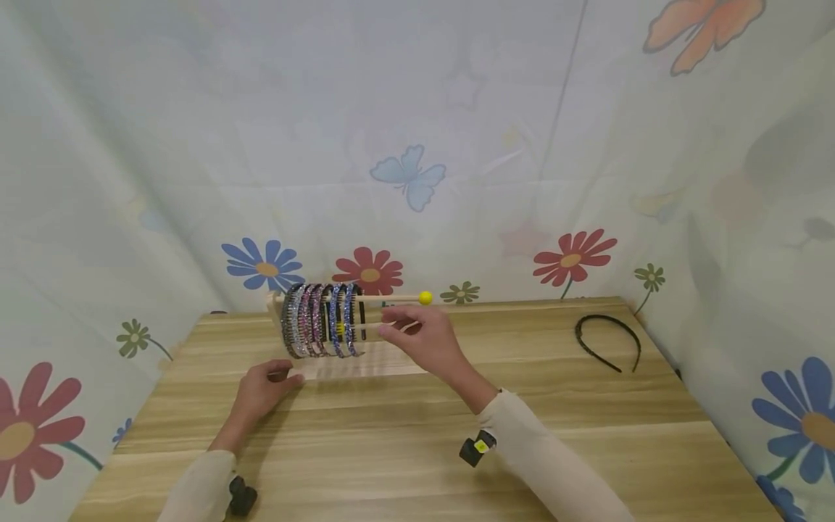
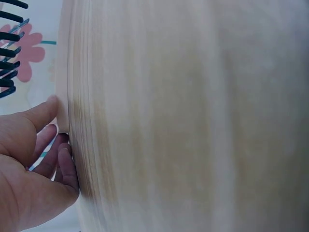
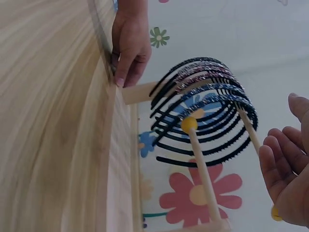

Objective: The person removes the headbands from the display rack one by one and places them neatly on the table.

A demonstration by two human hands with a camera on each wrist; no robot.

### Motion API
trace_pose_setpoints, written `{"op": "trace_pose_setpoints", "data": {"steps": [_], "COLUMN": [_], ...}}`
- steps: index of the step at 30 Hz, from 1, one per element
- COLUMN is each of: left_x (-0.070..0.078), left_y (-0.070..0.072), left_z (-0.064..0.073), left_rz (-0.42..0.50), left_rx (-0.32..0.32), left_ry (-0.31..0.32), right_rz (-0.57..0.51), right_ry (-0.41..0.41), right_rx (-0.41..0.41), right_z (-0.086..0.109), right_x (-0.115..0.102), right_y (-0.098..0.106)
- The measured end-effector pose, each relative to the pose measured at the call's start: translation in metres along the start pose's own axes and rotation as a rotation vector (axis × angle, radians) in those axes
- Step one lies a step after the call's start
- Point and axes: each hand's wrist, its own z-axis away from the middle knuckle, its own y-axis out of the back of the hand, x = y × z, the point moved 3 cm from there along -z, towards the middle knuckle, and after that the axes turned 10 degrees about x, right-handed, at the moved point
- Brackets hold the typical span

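A wooden headband stand (image 3: 137, 93) is loaded with several glittery headbands (image 1: 320, 319) in black, silver, pink and blue. Low at its left end, my left hand (image 1: 264, 391) pinches the stand's pale base (image 2: 63, 72), with the thumb on one side and fingers on the other. My right hand (image 1: 424, 337) is beside the outermost headbands, near the wooden rod tipped with a yellow ball (image 1: 425, 298). Its fingers are loosely bent, the thumb stands apart in the right wrist view, and no headband is between them. Another yellow ball (image 3: 189, 124) tips a second rod.
A single black headband (image 1: 609, 317) lies on the wood-grain table (image 1: 404, 442) at the far right. Behind the table hangs a pale cloth (image 1: 313, 145) printed with flowers and butterflies.
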Motion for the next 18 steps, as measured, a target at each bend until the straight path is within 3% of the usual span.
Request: {"op": "trace_pose_setpoints", "data": {"steps": [10,18], "left_x": [0.0,0.002], "left_y": [0.001,0.001], "left_z": [0.001,0.0], "left_rz": [0.003,0.01], "left_rx": [0.0,0.004], "left_ry": [-0.004,-0.01], "right_rz": [0.003,-0.027], "right_ry": [-0.105,-0.133], "right_rx": [-0.06,-0.077], "right_z": [0.006,0.006], "right_x": [0.014,0.018], "right_y": [-0.033,-0.05]}}
